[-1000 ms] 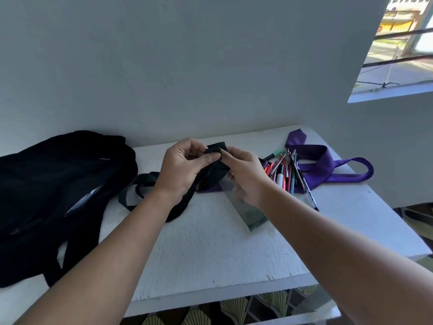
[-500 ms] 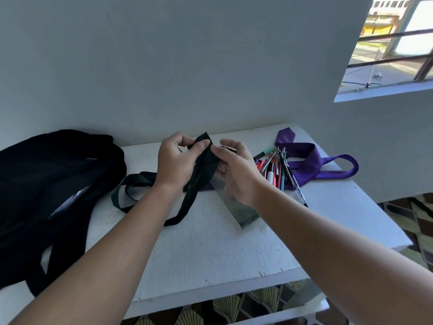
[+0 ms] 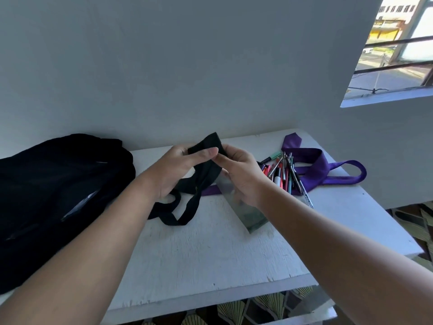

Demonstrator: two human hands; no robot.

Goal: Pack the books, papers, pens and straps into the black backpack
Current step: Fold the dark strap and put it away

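Head view: we pinch the black strap [image 3: 208, 165] with left hand [image 3: 178, 170] and right hand [image 3: 239, 177], fingers curled on it above the worktop [image 3: 210, 254]. Pens [image 3: 284, 174], purple strap [image 3: 316, 165] unpacked; backpack [image 3: 54, 195] lies left.

A white worktop [image 3: 210, 254] with a rough painted surface stands against a plain grey wall [image 3: 187, 66]. A barred window [image 3: 396, 57] at upper right admits daylight. A patterned floor [image 3: 417, 221] shows below and right of the worktop.
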